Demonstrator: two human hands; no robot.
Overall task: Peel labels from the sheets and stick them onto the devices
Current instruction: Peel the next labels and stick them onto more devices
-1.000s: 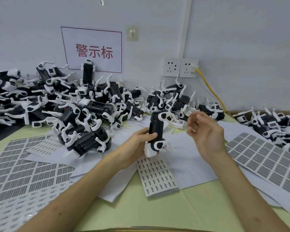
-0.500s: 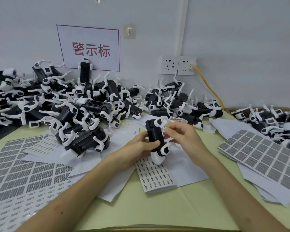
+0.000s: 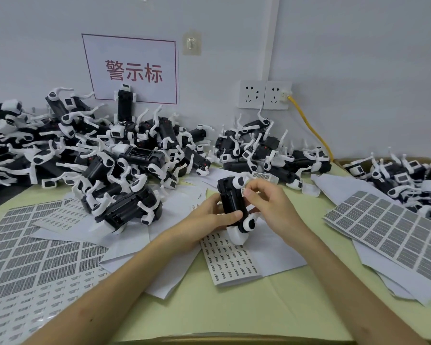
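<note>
A black-and-white device [image 3: 232, 200] stands nearly upright over the middle of the table, white end down. My left hand [image 3: 209, 215] grips its lower body from the left. My right hand [image 3: 266, 202] pinches a small white label [image 3: 243, 191] against the device's upper right side with thumb and forefinger. Just below the device lies a sheet of small labels [image 3: 229, 260] on white backing paper.
Heaps of the same devices [image 3: 97, 155] fill the back left, the back centre [image 3: 264, 150] and a box [image 3: 396, 175] at the right. Grey label sheets lie at the left [image 3: 23, 250] and at the right [image 3: 388, 230]. A yellow cable [image 3: 314, 130] runs from the wall sockets.
My right hand came in from the right with a label and now presses it onto the device. My left hand has tilted the device slightly, keeping it in place.
</note>
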